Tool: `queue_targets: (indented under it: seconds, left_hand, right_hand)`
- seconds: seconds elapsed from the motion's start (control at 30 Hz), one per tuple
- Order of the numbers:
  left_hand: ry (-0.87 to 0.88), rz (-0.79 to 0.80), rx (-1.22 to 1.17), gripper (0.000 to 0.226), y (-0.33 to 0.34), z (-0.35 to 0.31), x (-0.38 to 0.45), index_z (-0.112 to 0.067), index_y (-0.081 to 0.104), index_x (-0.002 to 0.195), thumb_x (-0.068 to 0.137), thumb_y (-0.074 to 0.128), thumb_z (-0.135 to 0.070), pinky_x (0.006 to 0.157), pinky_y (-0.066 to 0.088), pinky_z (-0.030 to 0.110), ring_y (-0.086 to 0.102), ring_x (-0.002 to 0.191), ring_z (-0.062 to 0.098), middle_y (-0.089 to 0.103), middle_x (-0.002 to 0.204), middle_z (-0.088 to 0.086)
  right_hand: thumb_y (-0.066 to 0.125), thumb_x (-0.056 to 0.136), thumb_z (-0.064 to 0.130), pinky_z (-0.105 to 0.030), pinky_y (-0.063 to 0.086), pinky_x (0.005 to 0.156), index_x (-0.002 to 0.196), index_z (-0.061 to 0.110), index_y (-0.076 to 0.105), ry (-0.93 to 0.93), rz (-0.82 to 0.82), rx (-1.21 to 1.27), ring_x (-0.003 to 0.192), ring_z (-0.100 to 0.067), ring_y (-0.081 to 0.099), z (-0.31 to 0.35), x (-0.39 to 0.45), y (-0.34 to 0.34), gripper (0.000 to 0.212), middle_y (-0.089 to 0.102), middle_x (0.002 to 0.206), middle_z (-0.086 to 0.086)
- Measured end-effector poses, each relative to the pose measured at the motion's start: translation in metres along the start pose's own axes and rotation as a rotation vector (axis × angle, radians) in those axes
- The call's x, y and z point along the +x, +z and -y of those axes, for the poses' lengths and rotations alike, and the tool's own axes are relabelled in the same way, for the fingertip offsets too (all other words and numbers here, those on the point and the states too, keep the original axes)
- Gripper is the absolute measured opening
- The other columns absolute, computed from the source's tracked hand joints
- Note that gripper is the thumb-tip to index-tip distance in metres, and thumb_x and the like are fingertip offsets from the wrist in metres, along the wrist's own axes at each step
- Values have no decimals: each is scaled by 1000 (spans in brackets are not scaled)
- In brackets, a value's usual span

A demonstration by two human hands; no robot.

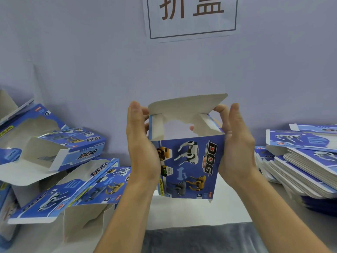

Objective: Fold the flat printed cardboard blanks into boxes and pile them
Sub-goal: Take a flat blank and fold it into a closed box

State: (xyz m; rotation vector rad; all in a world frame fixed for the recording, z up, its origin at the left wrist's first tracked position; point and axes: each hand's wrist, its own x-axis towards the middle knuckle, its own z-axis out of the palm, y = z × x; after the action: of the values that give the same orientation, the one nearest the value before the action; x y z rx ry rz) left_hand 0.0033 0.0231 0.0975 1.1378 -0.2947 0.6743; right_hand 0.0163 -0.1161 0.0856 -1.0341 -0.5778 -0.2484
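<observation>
box [189,167] held upright above tabletop [197,212], centre. left hand [141,143] and right hand [235,143] clasp opposite side walls, fingers curled over top rim. thin card: light, springy, creases easily; hold by side panels, not loose top flap [187,105].

A white paper sign [191,17] hung on the pale wall [82,57] behind the bench, printed with 2 large brown characters inside a thin dark rectangular frame. A white sheet [191,212] lay on the bench near its front edge, over a grey surface [200,238].
</observation>
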Motion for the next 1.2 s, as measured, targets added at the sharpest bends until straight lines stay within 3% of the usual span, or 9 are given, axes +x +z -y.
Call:
queue_targets:
  seconds: [0.2,0.37,0.57,0.63,0.73,0.83,0.97,1.07,1.2]
  left_hand:
    - [-32,147,-128,6,-9,4,8,-18,52,80,76,49,-21,72,48,39,62,90,27,67,105,10]
    - [-21,201,-126,24,-16,13,11,-21,56,86,71,42,-9,60,56,34,72,77,21,65,96,5]
    - [-5,98,-40,17,-16,12,14,-22,61,98,93,46,-16,64,53,36,73,82,22,70,97,3]
    - [-47,22,-96,18,-16,9,15,-28,60,110,99,47,-36,65,56,38,71,90,23,70,113,4]
    - [-122,-38,-208,28,-15,6,17,-36,60,112,101,40,-52,84,45,46,57,97,32,72,111,5]
    - [-120,-12,-133,28,-12,8,14,-33,58,121,104,39,-45,96,43,45,61,107,28,69,116,3]
    - [-64,-21,66,27,-15,12,16,-31,60,118,105,37,-37,104,43,36,60,117,13,67,122,-4]
    - [-99,-13,103,21,-24,10,20,-29,64,107,103,43,-28,95,49,35,65,111,17,72,114,-1]
    - [-226,60,127,15,-39,10,28,-20,67,106,99,53,-20,84,58,38,73,95,26,74,109,8]
  right_hand:
    - [56,78,32,-27,54,54,87,19,65,87,-17,14,65,-24,66,8,4,-6,18,69,80,-7]
    - [51,71,29,-25,52,53,93,23,58,112,-10,-159,61,-17,67,6,6,-10,23,71,80,-6]
    - [50,81,30,-45,53,79,127,20,57,118,152,69,91,-37,64,9,3,-12,47,63,105,-21]
    - [51,83,26,-54,48,90,140,29,48,145,293,115,106,-42,60,14,2,-16,57,60,124,-22]
    - [72,78,10,-48,57,84,136,50,46,192,449,-32,102,-38,66,19,2,-22,75,64,128,-18]
    - [82,72,17,-35,59,62,132,45,48,72,194,-297,82,-30,74,16,5,-20,74,74,103,-14]
    - [72,84,25,-35,57,66,126,21,51,-125,-225,-151,77,-24,70,26,16,-29,47,69,99,-12]
    - [56,95,24,-30,58,64,100,13,67,-159,-259,-32,72,-20,72,52,13,-47,17,74,87,-5]
    - [49,98,19,-17,52,47,61,21,74,-13,-243,-62,51,-9,68,70,1,-58,44,71,59,6]
